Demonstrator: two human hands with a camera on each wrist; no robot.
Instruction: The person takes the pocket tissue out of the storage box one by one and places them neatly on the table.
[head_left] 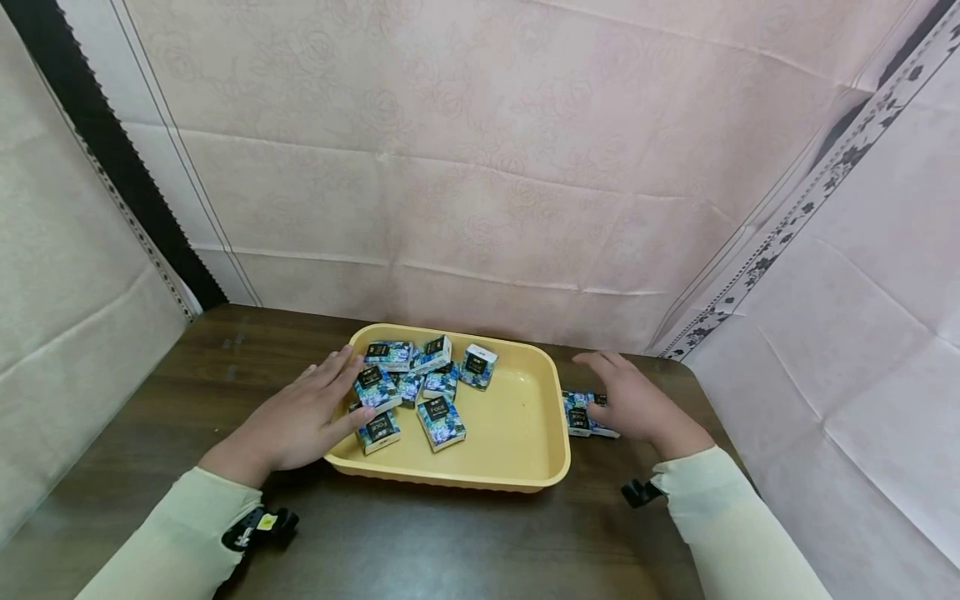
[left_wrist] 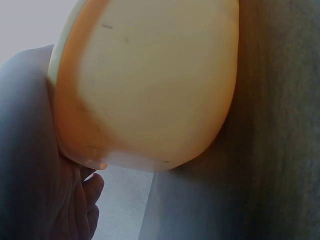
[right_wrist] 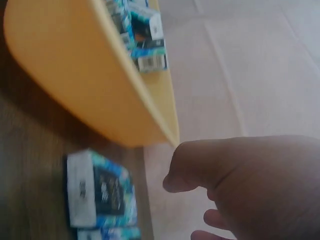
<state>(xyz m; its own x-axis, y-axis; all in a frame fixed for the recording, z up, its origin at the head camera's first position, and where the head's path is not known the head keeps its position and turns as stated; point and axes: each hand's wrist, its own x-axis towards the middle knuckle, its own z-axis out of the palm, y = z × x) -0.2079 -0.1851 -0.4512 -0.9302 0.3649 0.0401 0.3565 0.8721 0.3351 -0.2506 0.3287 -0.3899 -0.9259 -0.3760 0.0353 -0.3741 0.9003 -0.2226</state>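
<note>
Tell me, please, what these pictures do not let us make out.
Head view: fine lettering on the boxes in the yellow tray is too small to read.
Head view: the right hand partly covers the loose boxes.
Left wrist view: the tray's wall hides its contents.
Right wrist view: the bottom edge cuts off the lower loose box.

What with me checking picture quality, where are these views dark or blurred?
Head view: tray fairly sharp, faint sheen on the table; left wrist view: left hand dark against a bright background, tray soft; right wrist view: boxes on the table blurred, lettering smeared.
</note>
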